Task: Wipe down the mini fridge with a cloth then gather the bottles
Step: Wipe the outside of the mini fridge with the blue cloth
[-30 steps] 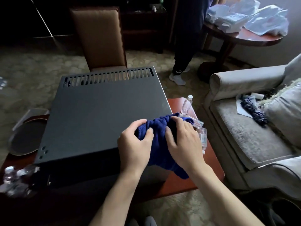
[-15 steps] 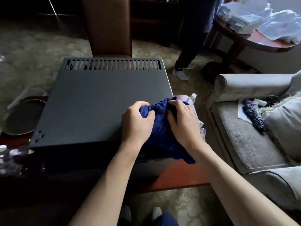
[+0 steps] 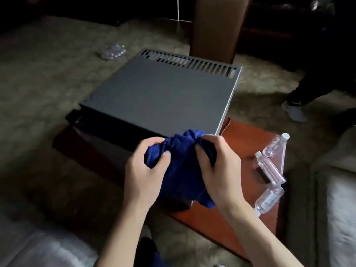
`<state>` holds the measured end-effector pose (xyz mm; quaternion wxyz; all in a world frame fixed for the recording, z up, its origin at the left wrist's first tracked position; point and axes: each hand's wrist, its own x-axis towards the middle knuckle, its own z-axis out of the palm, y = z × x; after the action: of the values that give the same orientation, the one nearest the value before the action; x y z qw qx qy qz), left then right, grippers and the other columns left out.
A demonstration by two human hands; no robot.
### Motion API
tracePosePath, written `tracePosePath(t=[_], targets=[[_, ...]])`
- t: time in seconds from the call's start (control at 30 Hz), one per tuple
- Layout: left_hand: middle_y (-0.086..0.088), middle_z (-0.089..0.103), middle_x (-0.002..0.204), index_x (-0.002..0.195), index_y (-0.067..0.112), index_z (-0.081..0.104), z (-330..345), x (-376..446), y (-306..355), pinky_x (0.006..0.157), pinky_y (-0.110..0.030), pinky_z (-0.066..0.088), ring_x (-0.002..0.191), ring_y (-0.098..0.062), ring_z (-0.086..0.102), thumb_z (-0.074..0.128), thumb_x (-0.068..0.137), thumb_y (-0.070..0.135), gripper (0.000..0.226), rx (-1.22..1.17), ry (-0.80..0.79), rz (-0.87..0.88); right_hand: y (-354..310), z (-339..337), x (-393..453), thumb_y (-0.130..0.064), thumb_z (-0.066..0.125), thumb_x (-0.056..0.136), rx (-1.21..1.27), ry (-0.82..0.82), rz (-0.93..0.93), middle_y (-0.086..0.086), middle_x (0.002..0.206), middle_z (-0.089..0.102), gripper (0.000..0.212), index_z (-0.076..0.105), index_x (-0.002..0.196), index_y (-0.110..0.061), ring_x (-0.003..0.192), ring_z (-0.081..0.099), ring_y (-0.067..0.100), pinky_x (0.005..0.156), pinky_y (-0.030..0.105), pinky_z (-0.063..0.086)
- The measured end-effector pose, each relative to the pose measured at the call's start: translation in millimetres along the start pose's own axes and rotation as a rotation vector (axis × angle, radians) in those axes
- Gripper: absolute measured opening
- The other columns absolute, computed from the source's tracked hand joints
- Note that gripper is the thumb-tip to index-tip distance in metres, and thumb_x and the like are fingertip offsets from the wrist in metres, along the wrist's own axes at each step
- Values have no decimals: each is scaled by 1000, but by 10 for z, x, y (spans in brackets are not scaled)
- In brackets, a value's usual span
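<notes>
The dark grey mini fridge (image 3: 161, 93) stands on a reddish wooden table (image 3: 244, 137), its flat top facing me with vent slots along the far edge. A bunched blue cloth (image 3: 183, 164) hangs at the fridge's near right corner. My left hand (image 3: 146, 170) grips the cloth's left side and my right hand (image 3: 215, 166) grips its right side. Three clear plastic bottles lie on the table to the right: one (image 3: 277, 144) farthest, one (image 3: 269, 170) in the middle, one (image 3: 269, 197) nearest me.
More clear bottles (image 3: 113, 52) lie on the carpet beyond the fridge's left. A brown chair back (image 3: 215, 26) stands behind the fridge. Another person's shoe (image 3: 294, 110) is on the floor at right. A pale sofa (image 3: 339, 209) borders the table's right side.
The view has swung to the left and the fridge now looks turned. Both hands have pulled the cloth back from the fridge top to its near right corner.
</notes>
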<state>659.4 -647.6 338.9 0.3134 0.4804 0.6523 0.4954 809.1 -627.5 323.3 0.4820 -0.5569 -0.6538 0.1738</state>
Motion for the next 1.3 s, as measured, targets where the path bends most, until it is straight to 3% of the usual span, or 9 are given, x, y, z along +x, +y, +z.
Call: tracePosePath(t=[0.13, 0.33, 0.53, 0.7, 0.83, 0.97, 1.13, 1.2, 1.3], targets=[[9, 69, 107, 105, 32, 63, 70, -355, -171, 91, -34, 51, 105, -11, 64, 64, 83, 16, 27, -213, 99, -8, 54, -101, -246, -16, 65, 90, 91, -18, -84, 1, 101, 67, 20, 63, 108, -9, 91, 62, 11, 82, 17, 46], [1, 67, 111, 101, 28, 60, 317, -729, -766, 77, -24, 53, 103, -14, 65, 59, 89, -5, 35, -471, 131, -59, 378, 27, -685, -17, 62, 91, 123, 6, -290, 10, 92, 60, 24, 54, 113, -14, 82, 59, 27, 72, 33, 48], [-4, 64, 110, 98, 23, 54, 688, -758, -1455, 78, -20, 50, 102, -12, 63, 61, 85, -10, 36, -423, 166, 27, 1107, 364, -1023, -10, 64, 90, 124, 28, -215, 9, 94, 59, 21, 57, 110, -8, 83, 56, 23, 76, 23, 43], [16, 68, 104, 99, 26, 55, 939, -764, -2037, 84, -22, 51, 102, -6, 63, 62, 83, -12, 42, -440, 225, 129, 1532, 692, -1274, -10, 64, 89, 148, 60, -240, 10, 94, 58, 20, 60, 109, -6, 84, 55, 20, 73, 27, 45], [15, 67, 107, 98, 37, 57, 1155, -795, -2569, 91, -29, 51, 107, -10, 63, 65, 80, -5, 46, -411, 292, 167, 1910, 957, -1521, -7, 65, 88, 149, 83, -211, 9, 96, 60, 20, 62, 108, -3, 87, 57, 20, 75, 26, 45], [8, 65, 111, 97, 32, 57, 1336, -953, -3159, 92, -30, 50, 107, -12, 61, 68, 78, -1, 40, -244, 277, 5, 2383, 1221, -1892, -5, 65, 86, 128, 21, -91, 2, 98, 61, 20, 61, 105, -8, 88, 56, 15, 77, 24, 43], [-1, 65, 108, 102, 25, 60, 1382, -1239, -3724, 74, -25, 45, 91, -17, 60, 70, 80, 14, 27, 67, 102, -393, 2896, 1409, -2337, -2, 67, 82, 155, -113, 142, -3, 91, 63, 19, 61, 98, -10, 84, 58, 13, 76, 23, 42], [-2, 66, 106, 101, 25, 62, 1367, -1387, -3878, 68, -23, 45, 89, -16, 61, 73, 80, 18, 25, 65, 63, -441, 3067, 1416, -2481, -4, 69, 82, 152, -156, 267, -6, 90, 63, 19, 63, 98, -11, 88, 61, 16, 75, 19, 38], [1, 64, 105, 99, 28, 61, 1364, -1480, -3925, 73, -26, 49, 92, -16, 62, 75, 79, 20, 25, 18, 44, -467, 3221, 1384, -2549, -11, 69, 83, 162, -211, 432, -8, 96, 63, 21, 63, 103, -16, 98, 60, 16, 78, 18, 35]])
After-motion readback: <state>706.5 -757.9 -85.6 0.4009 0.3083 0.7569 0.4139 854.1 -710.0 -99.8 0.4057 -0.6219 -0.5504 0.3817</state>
